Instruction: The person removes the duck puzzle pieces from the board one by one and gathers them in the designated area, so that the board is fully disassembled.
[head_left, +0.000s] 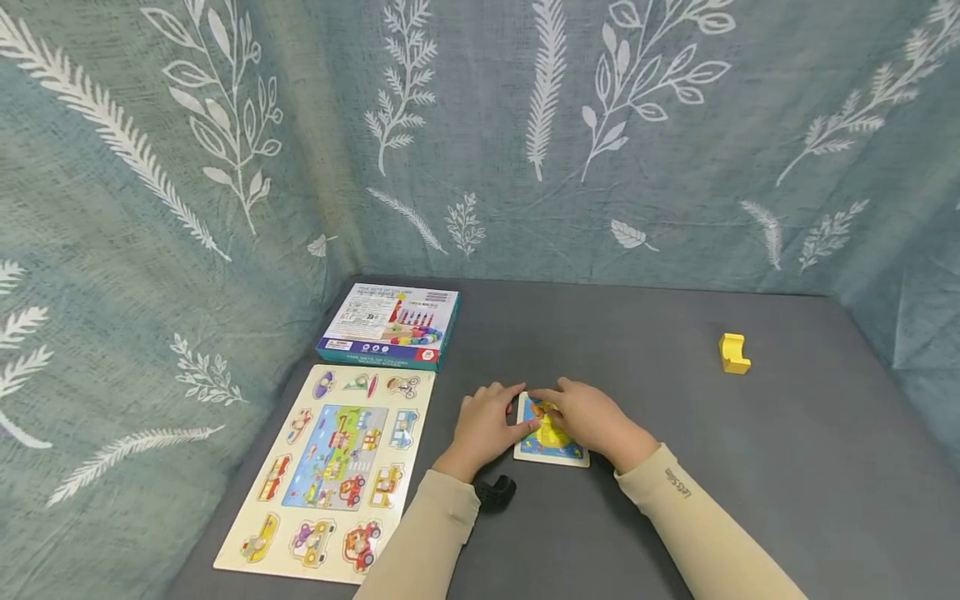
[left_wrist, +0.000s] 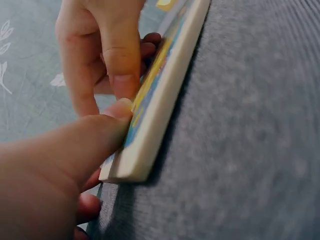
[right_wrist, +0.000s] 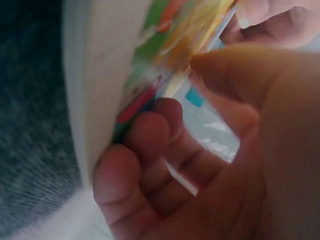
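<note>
A small square picture puzzle lies on the grey table, a yellow figure on blue in a pale wooden frame. My left hand holds its left side, with the thumb pressed on the picture near the edge. From the upper right, my right hand reaches over it, its thumb on the yellow part and its fingertips curled at the picture near the frame's edge. Both thumbs nearly meet over the yellow area. The hands hide much of the upper picture.
A large wooden peg puzzle board with vehicle pieces lies at the left. Behind it sits a flat toy box. A yellow notched block stands far right. A black curved object is beside my left wrist. Patterned curtains hang behind the table.
</note>
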